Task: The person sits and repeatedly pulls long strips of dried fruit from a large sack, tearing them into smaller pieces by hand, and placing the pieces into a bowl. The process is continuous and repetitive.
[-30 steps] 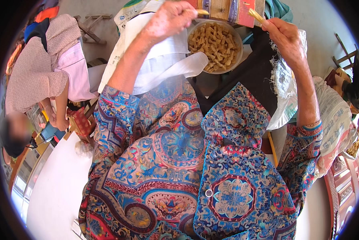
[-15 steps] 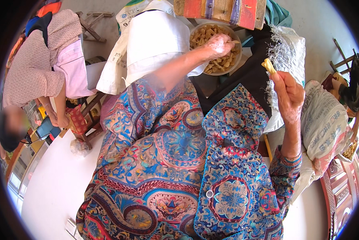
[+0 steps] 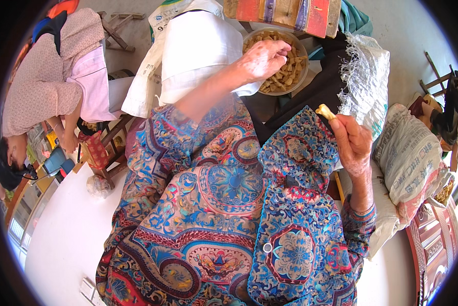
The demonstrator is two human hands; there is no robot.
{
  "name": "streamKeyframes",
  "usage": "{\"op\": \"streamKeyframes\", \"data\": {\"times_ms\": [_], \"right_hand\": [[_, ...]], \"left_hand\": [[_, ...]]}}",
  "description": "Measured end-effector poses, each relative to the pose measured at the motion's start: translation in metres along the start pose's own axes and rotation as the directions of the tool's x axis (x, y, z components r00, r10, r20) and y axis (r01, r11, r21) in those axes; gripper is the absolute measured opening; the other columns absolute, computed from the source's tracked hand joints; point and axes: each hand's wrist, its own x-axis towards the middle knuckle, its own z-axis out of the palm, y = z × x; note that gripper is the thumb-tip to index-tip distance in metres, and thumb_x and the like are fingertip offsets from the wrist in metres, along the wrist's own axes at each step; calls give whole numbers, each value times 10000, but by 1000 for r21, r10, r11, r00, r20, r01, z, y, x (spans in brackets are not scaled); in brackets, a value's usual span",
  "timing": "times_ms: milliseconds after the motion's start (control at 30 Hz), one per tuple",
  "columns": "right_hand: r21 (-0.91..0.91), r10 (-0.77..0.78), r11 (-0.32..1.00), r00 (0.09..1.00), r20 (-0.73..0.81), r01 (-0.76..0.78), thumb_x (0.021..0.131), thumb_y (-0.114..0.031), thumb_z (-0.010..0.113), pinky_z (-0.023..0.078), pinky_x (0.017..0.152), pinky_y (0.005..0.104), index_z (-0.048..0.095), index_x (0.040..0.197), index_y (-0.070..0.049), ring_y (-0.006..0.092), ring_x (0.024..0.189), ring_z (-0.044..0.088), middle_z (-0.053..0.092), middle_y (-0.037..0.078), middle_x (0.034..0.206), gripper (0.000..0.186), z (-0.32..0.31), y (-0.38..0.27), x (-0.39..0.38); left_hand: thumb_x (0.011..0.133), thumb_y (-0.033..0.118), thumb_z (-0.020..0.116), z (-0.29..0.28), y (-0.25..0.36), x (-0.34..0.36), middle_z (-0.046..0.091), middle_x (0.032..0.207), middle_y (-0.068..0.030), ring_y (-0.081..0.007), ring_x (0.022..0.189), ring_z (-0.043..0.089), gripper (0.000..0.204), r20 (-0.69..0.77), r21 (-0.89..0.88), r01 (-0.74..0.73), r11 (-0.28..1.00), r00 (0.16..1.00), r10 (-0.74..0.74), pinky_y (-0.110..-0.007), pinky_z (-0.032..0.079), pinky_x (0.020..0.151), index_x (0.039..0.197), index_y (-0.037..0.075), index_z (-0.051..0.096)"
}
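Note:
Over a round bowl (image 3: 304, 71) of pale brown, root-like pieces (image 3: 288, 76) reaches my left hand (image 3: 263, 58). Its fingers are drawn together, and I cannot make out anything between them. Thumb and fingers of my right hand (image 3: 353, 142) pinch a short, pale yellow root-like piece (image 3: 325, 111). That hand is raised to the right of the bowl, in front of the patterned jacket (image 3: 234, 188). A white cloth (image 3: 202, 48) covers my left leg beside the bowl.
A worn red-and-wood bench (image 3: 290, 15) stands beyond the bowl. White woven sacks (image 3: 364, 84) lie to the right, one stuffed full (image 3: 410, 153). At the left, another person (image 3: 45, 76) sits bent over with hands low. A carved wooden piece (image 3: 435, 250) stands at lower right.
My right hand has come down and to the left with the pale yellow piece. My left hand has drawn back slightly toward me over the bowl. The other person's head has shifted.

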Motion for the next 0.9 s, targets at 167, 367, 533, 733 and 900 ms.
{"op": "streamKeyframes", "data": {"times_ms": [167,367,533,733,900], "right_hand": [[9,-91,996,990,106,91,860,-66,586,441,469,356,585,892,-4,303,535,593,587,136,641,70,7,-15,1],[32,-191,982,965,180,188,821,-18,613,439,457,388,570,897,15,334,547,589,596,157,677,94,16,-24,-3],[38,-274,961,938,212,272,806,-42,635,437,477,403,556,866,5,329,582,585,586,157,687,110,24,-31,-6],[25,-427,903,887,177,430,845,-97,568,427,486,423,493,788,-11,333,569,552,501,139,614,127,43,-36,9],[-28,-416,898,867,273,440,814,-87,508,461,525,437,498,798,19,351,589,584,550,170,628,108,51,-43,26]], "left_hand": [[914,221,523,-19,89,-58,638,981,-113,-169,909,615,314,49,-212,-71,975,995,83,-287,481,784,1108,-24,554],[836,64,605,7,105,-93,594,838,-136,-300,724,599,223,16,-206,-409,889,907,421,-370,484,612,1042,-11,567],[812,53,620,-8,98,-106,593,733,-129,-289,638,588,168,81,-152,-415,897,899,430,-362,464,551,960,-24,601],[812,51,597,-76,109,-117,621,703,-114,-203,556,591,132,211,-27,-251,968,945,251,-309,464,519,902,-43,619],[779,60,627,-73,129,-113,615,842,-117,-229,712,601,273,210,578,-458,675,883,420,-322,475,580,1034,-16,569]]}}
